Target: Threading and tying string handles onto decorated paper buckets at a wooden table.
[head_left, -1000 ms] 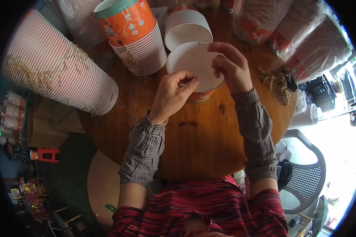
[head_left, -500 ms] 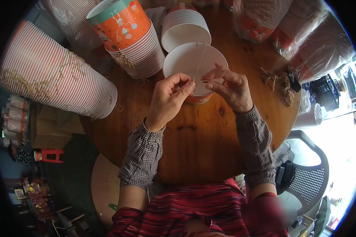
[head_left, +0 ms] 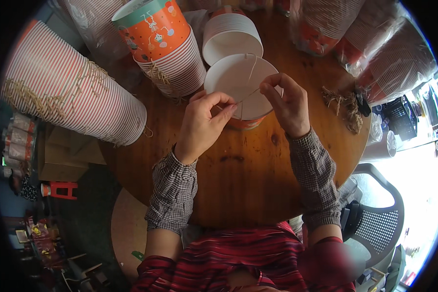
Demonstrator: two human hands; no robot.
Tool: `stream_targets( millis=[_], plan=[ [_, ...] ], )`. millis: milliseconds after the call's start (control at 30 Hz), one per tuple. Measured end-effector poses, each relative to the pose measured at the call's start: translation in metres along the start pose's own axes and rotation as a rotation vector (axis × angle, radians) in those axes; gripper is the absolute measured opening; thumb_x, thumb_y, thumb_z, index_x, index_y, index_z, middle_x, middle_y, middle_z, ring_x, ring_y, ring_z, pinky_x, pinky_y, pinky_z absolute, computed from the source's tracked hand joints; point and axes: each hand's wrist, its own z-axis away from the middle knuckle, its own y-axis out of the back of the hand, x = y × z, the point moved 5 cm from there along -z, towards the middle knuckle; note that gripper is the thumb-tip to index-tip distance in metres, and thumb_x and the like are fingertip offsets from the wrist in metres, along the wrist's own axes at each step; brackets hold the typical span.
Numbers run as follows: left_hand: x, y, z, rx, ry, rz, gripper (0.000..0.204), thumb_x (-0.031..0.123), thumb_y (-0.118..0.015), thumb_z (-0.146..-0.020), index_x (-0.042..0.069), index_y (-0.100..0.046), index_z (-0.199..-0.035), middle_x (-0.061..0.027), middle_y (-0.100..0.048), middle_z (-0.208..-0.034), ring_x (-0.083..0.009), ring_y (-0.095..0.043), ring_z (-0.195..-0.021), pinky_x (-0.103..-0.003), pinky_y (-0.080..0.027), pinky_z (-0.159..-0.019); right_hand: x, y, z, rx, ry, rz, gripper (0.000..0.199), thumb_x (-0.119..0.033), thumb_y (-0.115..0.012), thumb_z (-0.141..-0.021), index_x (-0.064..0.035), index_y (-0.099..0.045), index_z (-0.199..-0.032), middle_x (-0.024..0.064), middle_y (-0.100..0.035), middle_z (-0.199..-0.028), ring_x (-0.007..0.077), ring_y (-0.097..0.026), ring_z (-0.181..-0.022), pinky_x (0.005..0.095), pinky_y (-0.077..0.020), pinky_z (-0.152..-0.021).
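A paper bucket [head_left: 226, 80], white inside and orange outside, stands on the round wooden table with its mouth toward me. A thin pale string [head_left: 251, 73] runs from its far rim down across the opening. At the near rim, my left hand [head_left: 199, 129] pinches this string between thumb and fingertips. To the right, my right hand [head_left: 293, 107] pinches another stretch of it, and the string is drawn fairly straight between the two hands. The exact fastening at the near rim is hidden by my left fingertips.
Nested white buckets [head_left: 233, 41] lie just behind. On the left are an orange-topped stack [head_left: 173, 53] and a long leaning stack [head_left: 82, 90] with string handles. A bundle of loose strings [head_left: 348, 109] lies at the right table edge. Plastic-wrapped stacks [head_left: 394, 58] stand far right; a grey chair [head_left: 382, 221] is nearby.
My right hand has closed on the string and drawn it up and to the right. Before, its fingers were apart. My left hand stays near the rim, slightly further left.
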Motion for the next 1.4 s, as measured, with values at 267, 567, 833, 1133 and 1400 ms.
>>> stream_targets(
  millis=[267, 567, 833, 1133, 1400],
  plan=[
    [0.006, 0.011, 0.005, 0.078, 0.302, 0.364, 0.015, 0.013, -0.063, -0.089, -0.002, -0.062, -0.088, -0.0010, -0.062, -0.072, -0.0049, -0.051, -0.060, -0.020, -0.041, -0.058, -0.060, -0.014, -0.005, -0.108, 0.568, 0.551, 0.007, -0.007, -0.067, -0.078, -0.0051, -0.063, -0.083, 0.0074, -0.060, -0.084, 0.0270, -0.057, -0.087, 0.0406, -0.0426, -0.089],
    [0.001, -0.002, 0.006, -0.045, 0.339, 0.601, 0.018, 0.012, -0.061, -0.090, -0.004, -0.063, -0.098, -0.0018, -0.062, -0.081, -0.0052, -0.053, -0.070, -0.018, -0.044, -0.064, -0.057, -0.028, 0.003, -0.130, 0.455, 0.327, 0.019, -0.003, -0.070, -0.071, -0.0098, -0.066, -0.088, 0.0047, -0.057, -0.087, 0.0244, -0.056, -0.085, 0.0359, -0.0484, -0.073],
    [-0.001, -0.001, 0.007, -0.057, 0.244, 0.566, 0.018, 0.012, -0.060, -0.092, -0.003, -0.063, -0.100, -0.0006, -0.062, -0.084, -0.0036, -0.054, -0.073, -0.018, -0.045, -0.067, -0.036, -0.030, 0.000, -0.160, 0.110, -0.071, 0.009, -0.006, -0.065, -0.084, -0.0040, -0.067, -0.092, 0.0050, -0.065, -0.085, 0.0145, -0.062, -0.077, 0.0276, -0.0497, -0.067],
    [0.004, 0.002, 0.007, 0.037, 0.208, 0.544, 0.014, 0.009, -0.057, -0.093, -0.003, -0.061, -0.099, 0.0001, -0.062, -0.085, -0.0023, -0.055, -0.077, -0.017, -0.046, -0.068, -0.027, -0.032, 0.001, -0.230, -0.035, -0.053, 0.012, -0.011, -0.066, -0.085, -0.0014, -0.066, -0.092, 0.0028, -0.067, -0.078, 0.0068, -0.055, -0.065, 0.0225, -0.0464, -0.062],
    [0.006, 0.005, 0.005, 0.199, 0.119, 0.436, 0.010, 0.004, -0.059, -0.090, -0.004, -0.060, -0.097, -0.0002, -0.063, -0.083, -0.0025, -0.056, -0.072, -0.017, -0.046, -0.066, -0.036, -0.035, 0.005, -0.168, 0.048, 0.052, 0.011, -0.009, -0.064, -0.081, -0.0009, -0.063, -0.089, 0.0058, -0.065, -0.077, 0.0112, -0.056, -0.064, 0.0251, -0.0469, -0.062]
  ],
)
